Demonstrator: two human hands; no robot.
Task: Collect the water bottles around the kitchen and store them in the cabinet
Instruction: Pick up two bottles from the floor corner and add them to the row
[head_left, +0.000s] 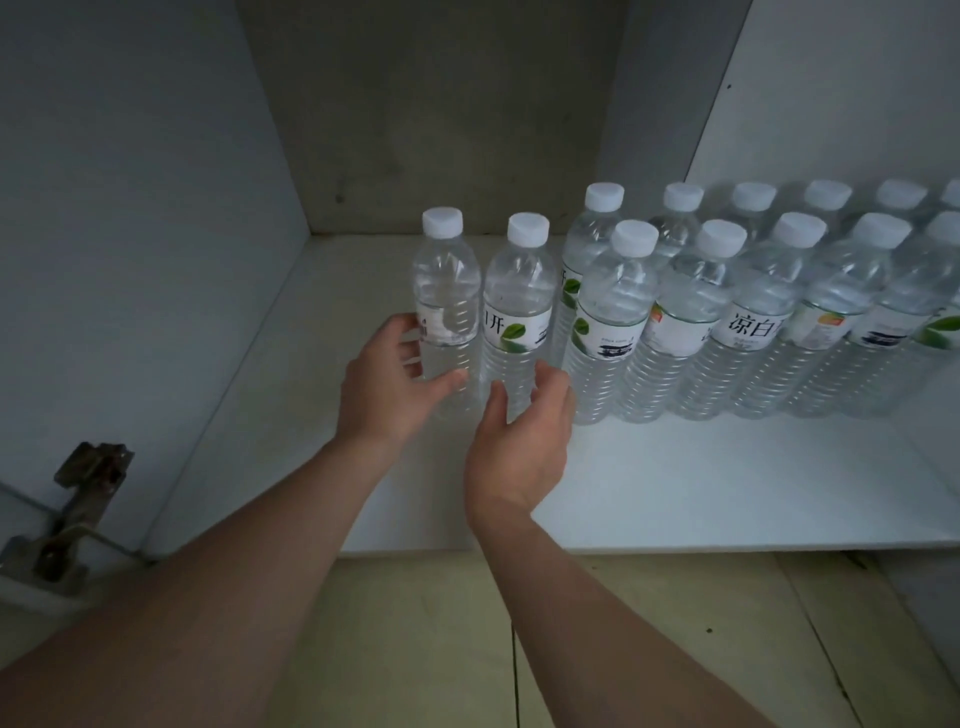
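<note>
Bottles of water stand upright on the white cabinet shelf (727, 483), and the person's two hands are at the leftmost pair. The left hand (387, 387) has its grip curled round the lower body of the end bottle (445, 306), thumb at the front and fingertips on its far left side. The right hand (524, 431) cups the base of the second bottle (517, 312) with fingers loosely bent; whether it presses the plastic or only hovers just beside it cannot be told.

At 3 o'clock of this pair, two rows of bottles (753, 312) run off to the right edge, packed touching or nearly so. The likely trouble: a sideways nudge of the second bottle toward 3 o'clock could tip its neighbour and topple the row, since these tall, narrow bottles stand close together. A hasty withdrawal of either hand could also catch a bottle and drag it over.

At 9 o'clock the shelf runs to the cabinet's side wall (130, 208). A metal hinge (78, 499) sits at 8 o'clock, near the left forearm's way out.
</note>
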